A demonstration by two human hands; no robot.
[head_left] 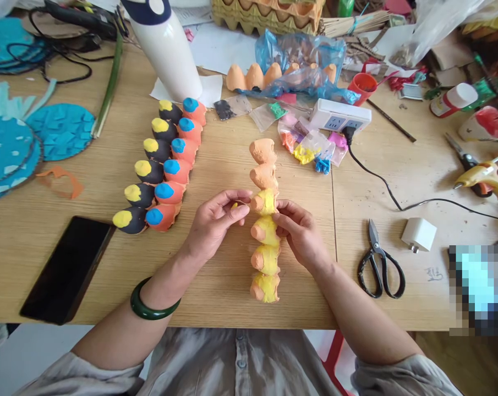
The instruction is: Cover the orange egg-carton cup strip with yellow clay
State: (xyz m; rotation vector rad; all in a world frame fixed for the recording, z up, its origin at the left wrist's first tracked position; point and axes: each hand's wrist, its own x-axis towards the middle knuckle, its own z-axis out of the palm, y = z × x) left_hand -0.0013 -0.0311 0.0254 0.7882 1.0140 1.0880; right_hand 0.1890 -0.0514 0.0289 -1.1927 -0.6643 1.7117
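Observation:
A strip of orange egg-carton cups (263, 177) runs lengthwise away from me on the table. Yellow clay (269, 260) covers part of several nearer cups; the two farthest cups are bare. My right hand (300, 231) grips the strip's right side near its middle, thumb and fingertips against it. On the other side, my left hand (213, 223) is closed in a pinch on a small piece of yellow clay (234, 205), close to the third cup from the far end. A dark green bangle (154, 300) circles my left wrist.
Black-and-orange carton strips (166, 170) with yellow and blue tips stand left. A phone (69, 269) lies front left. At right are scissors (379, 264), a white adapter (419, 234) and a power strip (340, 115) with a trailing cord. Bagged clay (308, 148) lies beyond.

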